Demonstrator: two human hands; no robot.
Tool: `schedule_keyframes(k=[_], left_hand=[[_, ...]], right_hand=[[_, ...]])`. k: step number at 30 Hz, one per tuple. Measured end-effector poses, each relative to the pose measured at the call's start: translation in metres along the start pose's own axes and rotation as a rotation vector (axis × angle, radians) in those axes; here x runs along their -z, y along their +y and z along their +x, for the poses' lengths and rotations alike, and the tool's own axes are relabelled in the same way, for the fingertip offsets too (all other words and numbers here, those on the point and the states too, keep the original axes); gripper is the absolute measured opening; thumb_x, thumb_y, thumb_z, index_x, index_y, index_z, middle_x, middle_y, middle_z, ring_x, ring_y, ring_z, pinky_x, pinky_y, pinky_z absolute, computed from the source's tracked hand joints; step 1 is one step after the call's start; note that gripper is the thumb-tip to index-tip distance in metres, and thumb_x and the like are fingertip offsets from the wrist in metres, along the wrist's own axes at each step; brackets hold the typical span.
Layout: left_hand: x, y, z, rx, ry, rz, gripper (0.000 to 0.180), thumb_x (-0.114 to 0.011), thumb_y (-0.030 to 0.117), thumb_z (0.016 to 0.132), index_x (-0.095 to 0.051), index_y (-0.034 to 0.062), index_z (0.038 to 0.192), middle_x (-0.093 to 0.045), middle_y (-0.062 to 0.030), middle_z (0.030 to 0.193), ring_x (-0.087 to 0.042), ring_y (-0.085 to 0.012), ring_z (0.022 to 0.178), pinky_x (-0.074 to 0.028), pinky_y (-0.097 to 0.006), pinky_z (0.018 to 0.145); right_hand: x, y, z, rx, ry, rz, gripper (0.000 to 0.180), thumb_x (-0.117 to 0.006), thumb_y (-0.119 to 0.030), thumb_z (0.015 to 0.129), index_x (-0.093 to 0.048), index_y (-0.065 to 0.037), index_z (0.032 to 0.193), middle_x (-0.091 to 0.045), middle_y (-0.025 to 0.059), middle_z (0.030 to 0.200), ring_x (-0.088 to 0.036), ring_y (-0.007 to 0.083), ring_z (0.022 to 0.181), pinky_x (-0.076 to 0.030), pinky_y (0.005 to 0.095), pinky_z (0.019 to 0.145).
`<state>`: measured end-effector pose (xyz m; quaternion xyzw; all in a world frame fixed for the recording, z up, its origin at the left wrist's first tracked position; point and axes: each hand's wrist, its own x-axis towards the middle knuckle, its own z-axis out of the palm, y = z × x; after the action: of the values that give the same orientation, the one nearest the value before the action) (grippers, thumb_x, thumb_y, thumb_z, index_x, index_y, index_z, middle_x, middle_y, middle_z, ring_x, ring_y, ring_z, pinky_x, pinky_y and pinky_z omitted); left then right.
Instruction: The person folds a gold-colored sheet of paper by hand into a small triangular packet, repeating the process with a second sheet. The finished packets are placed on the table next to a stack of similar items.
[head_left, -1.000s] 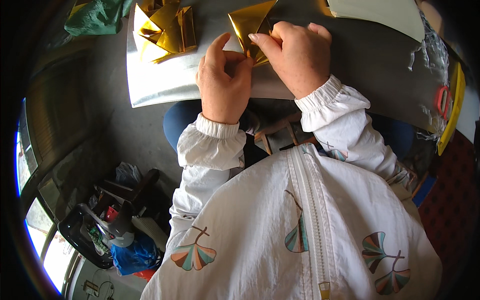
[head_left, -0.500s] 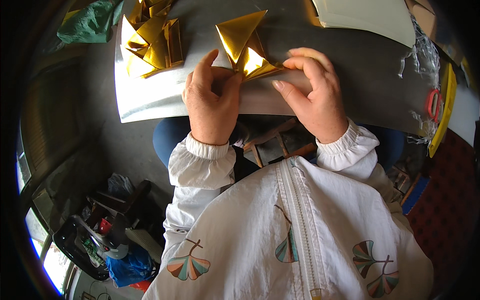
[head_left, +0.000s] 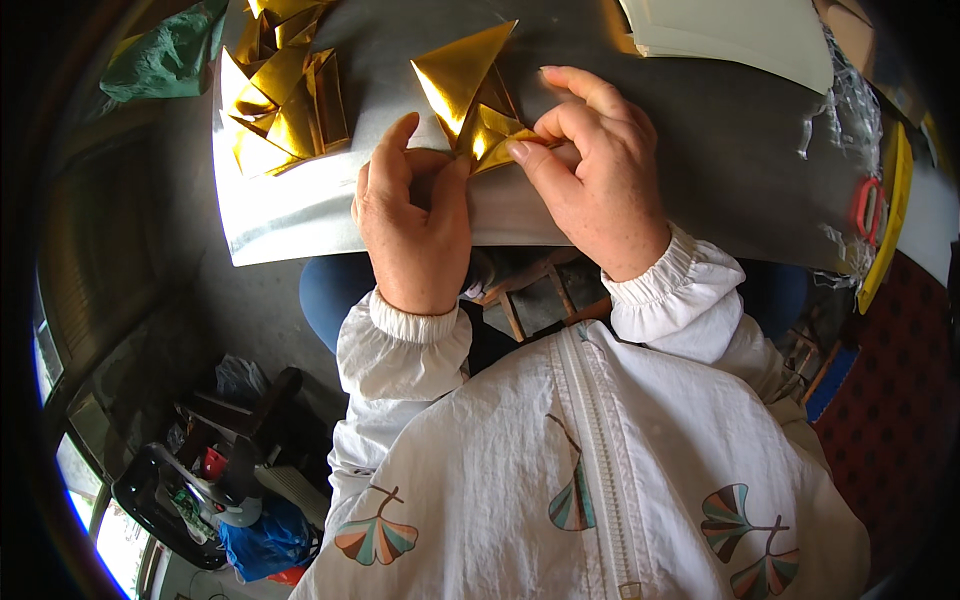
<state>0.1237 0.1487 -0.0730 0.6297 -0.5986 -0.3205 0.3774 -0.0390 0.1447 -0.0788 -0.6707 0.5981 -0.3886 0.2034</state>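
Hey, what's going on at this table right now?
A person in a white jacket is folding a piece of gold paper on a grey sheet spread over the table. The left hand presses the near part of the fold while the right hand pinches its edge between thumb and fingers. A pile of folded gold pieces lies to the left, and a stack of pale sheets sits at the far right.

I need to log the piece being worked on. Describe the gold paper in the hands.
The gold paper piece is shiny, foil-like and partly folded: a flat triangular flap points up and away, with smaller creased layers bunched below it. It lies on the grey table, near the front edge. The left hand presses its lower left; the right hand pinches its lower right corner between thumb and fingers.
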Motion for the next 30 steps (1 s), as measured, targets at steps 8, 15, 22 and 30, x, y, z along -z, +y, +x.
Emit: schedule_keyframes(k=[8,15,22,30], left_hand=[[0.003,0.003,-0.004,0.01,-0.018,-0.063,0.051,-0.072,-0.004,0.079,-0.054,-0.0006,0.127,-0.063,-0.0049,0.088,-0.056,-0.0077,0.068,-0.047,-0.022,0.062],[0.003,0.007,0.0,0.072,-0.027,0.004,0.047,-0.073,-0.003,0.079,-0.057,-0.0009,0.123,-0.063,-0.0047,0.087,-0.059,-0.008,0.07,-0.048,-0.021,0.064],[0.005,0.01,0.003,0.089,-0.054,-0.002,0.038,-0.072,-0.002,0.08,-0.061,-0.0009,0.116,-0.064,-0.0042,0.084,-0.06,-0.0087,0.071,-0.048,-0.021,0.064],[0.005,0.006,0.003,0.05,-0.057,0.031,0.033,-0.071,-0.001,0.082,-0.063,0.0001,0.114,-0.061,-0.0028,0.08,-0.056,-0.0084,0.067,-0.046,-0.021,0.062]], right_hand=[[-0.002,0.001,0.001,-0.05,0.019,0.04,0.014,-0.072,-0.012,0.076,-0.061,-0.005,0.072,-0.069,0.013,0.1,-0.063,0.0255,0.099,-0.037,0.0438,0.095],[-0.001,0.002,0.005,-0.06,0.01,0.034,0.013,-0.072,-0.011,0.074,-0.062,-0.005,0.068,-0.069,0.0126,0.099,-0.064,0.0254,0.095,-0.038,0.0427,0.092],[-0.001,0.001,0.008,-0.093,0.016,0.03,0.013,-0.071,-0.01,0.073,-0.063,-0.004,0.065,-0.068,0.0122,0.099,-0.065,0.026,0.086,-0.038,0.0421,0.089],[-0.002,-0.001,0.013,-0.116,0.029,0.01,0.013,-0.071,-0.01,0.072,-0.064,-0.004,0.063,-0.069,0.0096,0.094,-0.064,0.0242,0.084,-0.039,0.0417,0.086]])
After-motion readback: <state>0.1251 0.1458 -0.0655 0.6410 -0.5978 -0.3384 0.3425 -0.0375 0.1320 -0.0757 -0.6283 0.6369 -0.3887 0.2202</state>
